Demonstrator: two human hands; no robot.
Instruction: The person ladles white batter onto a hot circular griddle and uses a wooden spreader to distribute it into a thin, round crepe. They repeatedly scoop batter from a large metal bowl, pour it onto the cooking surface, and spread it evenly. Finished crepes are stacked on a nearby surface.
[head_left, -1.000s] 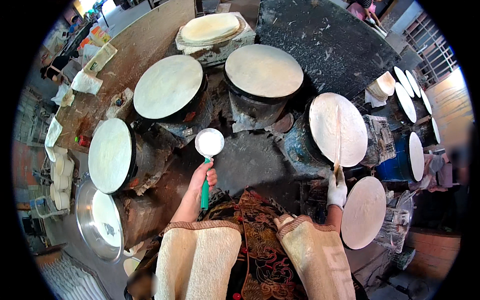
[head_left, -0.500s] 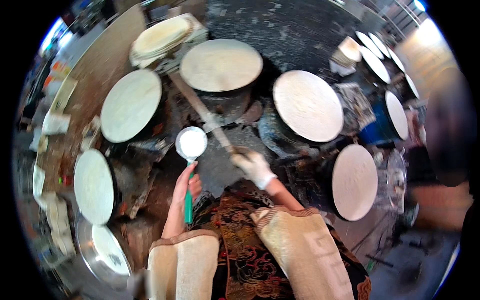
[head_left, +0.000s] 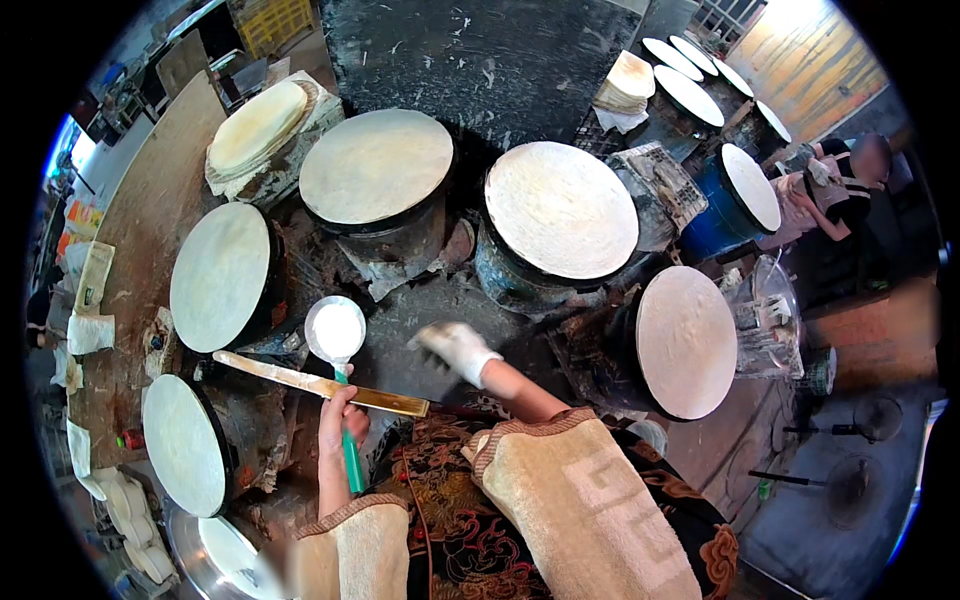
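My left hand (head_left: 340,425) is closed around the green handle of a ladle (head_left: 336,335), whose round bowl holds white batter or paste. The same hand also grips a long flat wooden spatula (head_left: 280,374), lying crosswise with white residue along its blade. My right hand (head_left: 455,350), in a white glove soiled at the fingertips, hovers above the dark floor with fingers stretched out and nothing in it. Around both hands stand several round griddles, each bearing a pale flat sheet; nearest are a left griddle (head_left: 220,278) and a middle griddle (head_left: 560,210).
A stack of thin pale rounds (head_left: 258,127) rests at the back left, another stack (head_left: 630,78) at the back right. A clear plastic container (head_left: 765,320) is beside the right griddle (head_left: 686,342). At the far right another person (head_left: 830,190) bends near a blue drum (head_left: 715,225).
The wooden spatula has passed from my right hand to my left, which still holds the ladle. My right hand has let go and moved slightly left. The whole view has turned.
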